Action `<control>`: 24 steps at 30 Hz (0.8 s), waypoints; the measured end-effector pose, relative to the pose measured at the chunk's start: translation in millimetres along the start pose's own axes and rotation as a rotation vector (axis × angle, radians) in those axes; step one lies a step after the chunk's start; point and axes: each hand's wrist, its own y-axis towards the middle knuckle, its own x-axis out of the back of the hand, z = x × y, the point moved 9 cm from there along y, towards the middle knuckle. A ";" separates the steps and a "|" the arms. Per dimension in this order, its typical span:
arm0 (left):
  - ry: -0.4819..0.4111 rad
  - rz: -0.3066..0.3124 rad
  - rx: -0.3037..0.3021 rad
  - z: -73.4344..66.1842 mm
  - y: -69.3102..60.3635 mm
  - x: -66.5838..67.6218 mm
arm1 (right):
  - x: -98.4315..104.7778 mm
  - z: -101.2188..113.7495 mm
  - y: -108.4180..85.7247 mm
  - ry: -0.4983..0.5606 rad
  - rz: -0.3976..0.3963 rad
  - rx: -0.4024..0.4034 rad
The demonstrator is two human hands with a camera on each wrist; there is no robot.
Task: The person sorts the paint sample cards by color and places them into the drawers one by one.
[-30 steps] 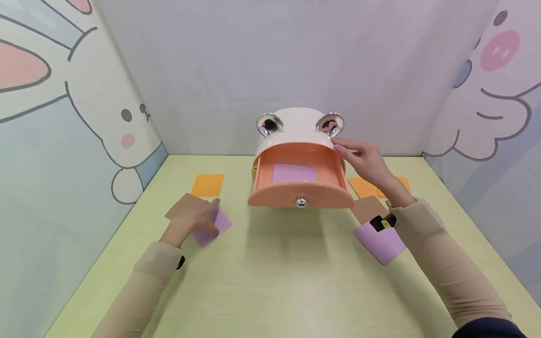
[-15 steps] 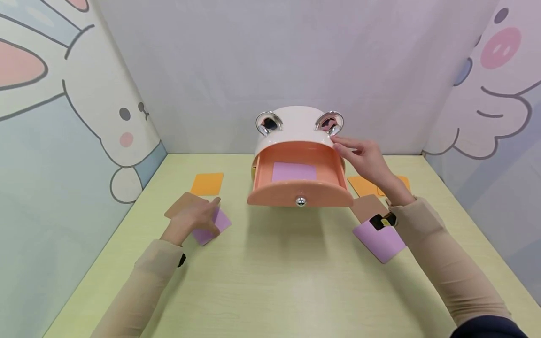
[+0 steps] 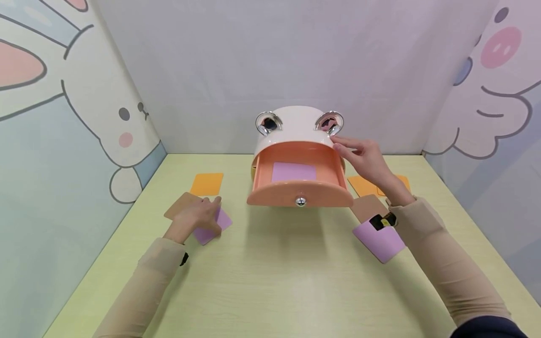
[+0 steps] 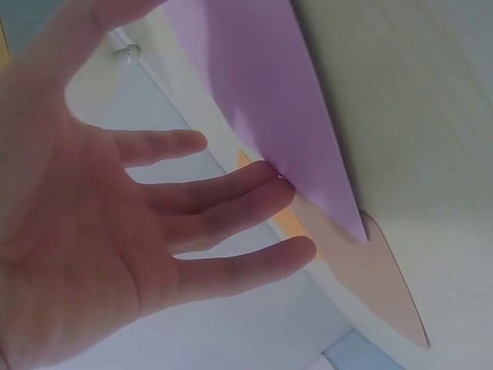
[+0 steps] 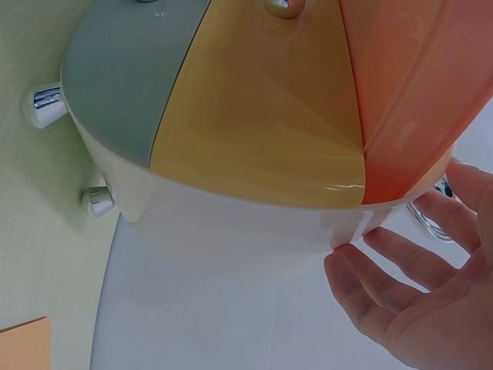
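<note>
A white frog-shaped drawer cabinet [image 3: 301, 123] stands at the back, its top orange drawer [image 3: 299, 194] pulled out. Inside the drawer lies a purple card [image 3: 293, 172]. My right hand [image 3: 367, 158] rests its fingertips on the cabinet's right side near the upper rim, thumb near the front edge. In the right wrist view those fingers are fairly straight against the white wall. My left hand [image 3: 197, 217] is over another purple card [image 3: 207, 234] on the table; the left wrist view has its fingers spread and extended, some fingertips touching or very near the card's edge. A brown card [image 3: 179, 204] lies partly beneath that hand.
An orange card [image 3: 207, 184] lies behind the left hand. On the right are orange cards [image 3: 359, 186], a brown card [image 3: 367, 208] and a purple card [image 3: 379, 240], partly hidden by the right wrist. Below the pulled-out drawer are yellow [image 5: 262, 131] and grey-green [image 5: 131, 85] drawer fronts.
My left hand has shifted slightly to the right over the purple card, and its fingers have moved a little. The right hand and the drawer stay put.
</note>
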 end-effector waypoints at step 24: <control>0.056 -0.068 -0.025 9.4 1.5 5.0 | -0.2 -1.5 -0.1 -0.007 -0.003 0.006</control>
